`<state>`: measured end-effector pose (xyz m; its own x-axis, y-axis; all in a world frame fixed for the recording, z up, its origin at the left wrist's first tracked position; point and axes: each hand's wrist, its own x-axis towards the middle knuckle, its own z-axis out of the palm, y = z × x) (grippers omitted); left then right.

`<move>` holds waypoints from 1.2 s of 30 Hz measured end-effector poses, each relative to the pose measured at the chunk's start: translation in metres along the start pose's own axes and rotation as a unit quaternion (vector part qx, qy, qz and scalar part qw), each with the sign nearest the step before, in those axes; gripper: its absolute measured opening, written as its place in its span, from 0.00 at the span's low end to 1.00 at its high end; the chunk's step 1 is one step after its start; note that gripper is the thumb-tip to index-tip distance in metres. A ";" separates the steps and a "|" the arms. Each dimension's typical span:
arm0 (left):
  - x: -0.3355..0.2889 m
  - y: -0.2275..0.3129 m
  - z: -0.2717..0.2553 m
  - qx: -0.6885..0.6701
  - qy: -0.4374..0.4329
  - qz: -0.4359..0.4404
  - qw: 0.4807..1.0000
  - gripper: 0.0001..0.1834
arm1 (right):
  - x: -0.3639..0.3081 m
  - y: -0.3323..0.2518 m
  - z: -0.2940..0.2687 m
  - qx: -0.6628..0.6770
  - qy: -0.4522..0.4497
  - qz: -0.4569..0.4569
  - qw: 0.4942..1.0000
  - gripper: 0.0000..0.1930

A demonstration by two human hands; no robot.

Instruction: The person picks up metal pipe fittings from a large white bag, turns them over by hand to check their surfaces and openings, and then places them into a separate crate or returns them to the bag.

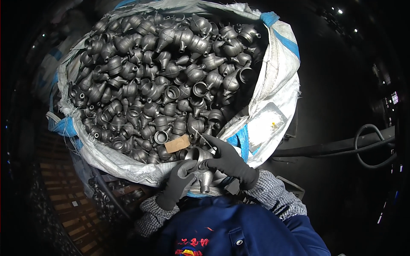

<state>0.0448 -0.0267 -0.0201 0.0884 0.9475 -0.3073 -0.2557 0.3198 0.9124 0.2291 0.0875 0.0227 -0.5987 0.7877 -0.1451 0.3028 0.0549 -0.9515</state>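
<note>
Close to my body, at the near rim of a big white woven bulk bag, I hold a grey metal casting with a round body and a narrow tubular neck pointing toward me. My left hand, in a dark glove, is closed at the casting's left side, thumb and fingers curled at its edge. My right hand, also gloved, grips it from the right, with the thumb across it. A thin pale rod sticks out beside my right forefinger; its lower end is hidden by the glove.
Many similar grey castings fill the bag, with a piece of brown cardboard on them near the front. Blue straps hang at the bag's edge. Brown slatted crates stand at left; a dark pipe with a looped hose lies at right.
</note>
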 end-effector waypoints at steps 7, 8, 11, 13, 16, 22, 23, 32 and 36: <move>-0.013 0.026 -0.013 -0.007 0.003 -0.007 1.000 0.14 | 0.021 0.012 0.026 0.124 0.049 0.040 0.990 0.23; -0.015 0.028 -0.014 -0.001 0.001 -0.009 1.000 0.13 | 0.019 0.024 0.026 0.142 0.051 0.048 0.987 0.19; -0.016 0.011 -0.018 -0.137 0.028 0.075 0.987 0.09 | 0.015 0.028 0.030 0.183 0.062 0.062 0.979 0.20; -0.015 0.010 -0.026 -0.159 0.058 0.044 0.985 0.07 | 0.011 0.034 0.034 0.138 0.065 0.072 0.986 0.20; -0.018 0.011 -0.029 -0.181 0.041 0.038 0.982 0.06 | 0.011 0.065 0.044 -0.050 0.070 -0.207 0.975 0.20; -0.031 0.017 -0.044 -0.204 -0.028 0.009 0.978 0.12 | -0.004 0.030 0.052 0.458 -0.051 0.203 0.864 0.16; -0.033 0.016 -0.048 -0.207 -0.041 0.008 0.978 0.13 | -0.005 0.033 0.054 0.466 -0.063 0.197 0.860 0.16; -0.059 0.016 -0.072 -0.158 0.065 0.141 0.975 0.32 | -0.005 0.048 0.081 0.608 -0.051 0.221 0.761 0.13; -0.085 0.008 -0.070 0.065 0.125 0.169 0.976 0.31 | -0.003 0.036 0.096 0.598 0.016 0.214 0.772 0.11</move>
<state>-0.0323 -0.1045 -0.0055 -0.2218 0.9748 -0.0255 -0.1037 0.0024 0.9946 0.1703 0.0276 -0.0370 -0.6100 0.5925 -0.5262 -0.4450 -0.8056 -0.3912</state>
